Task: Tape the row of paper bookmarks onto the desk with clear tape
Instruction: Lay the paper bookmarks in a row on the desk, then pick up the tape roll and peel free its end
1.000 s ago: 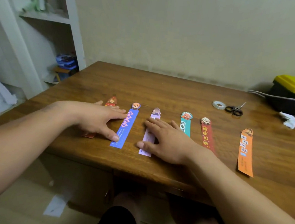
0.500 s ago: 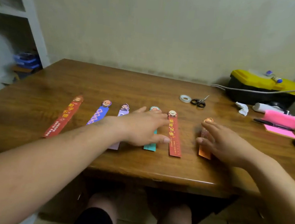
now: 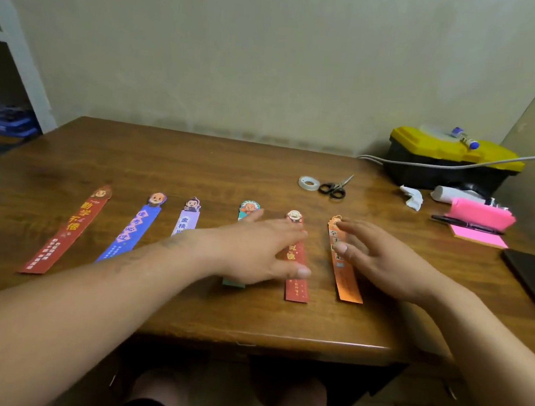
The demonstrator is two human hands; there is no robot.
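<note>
Several paper bookmarks lie in a row on the wooden desk [image 3: 249, 324]: a red one [image 3: 63, 233] at far left, then blue [image 3: 131, 229], lilac [image 3: 187, 218], teal [image 3: 249, 208], dark red [image 3: 296, 286] and orange [image 3: 346, 281]. My left hand [image 3: 255, 250] lies flat, fingers straight, over the teal and dark red bookmarks. My right hand [image 3: 380, 261] rests with spread fingers on the orange bookmark. A roll of clear tape [image 3: 307, 183] sits farther back, untouched.
Black scissors [image 3: 334, 187] lie beside the tape. At back right stand a black and yellow toolbox [image 3: 451, 160], a crumpled tissue [image 3: 412, 197], pink sticky notes [image 3: 479, 221] with a pen [image 3: 465, 224], and a dark phone [image 3: 534, 278]. A white shelf [image 3: 11, 51] is at left.
Both hands moved from the left bookmarks to the right end of the row. The orange bookmark now lies closer to the dark red one. The view swung right.
</note>
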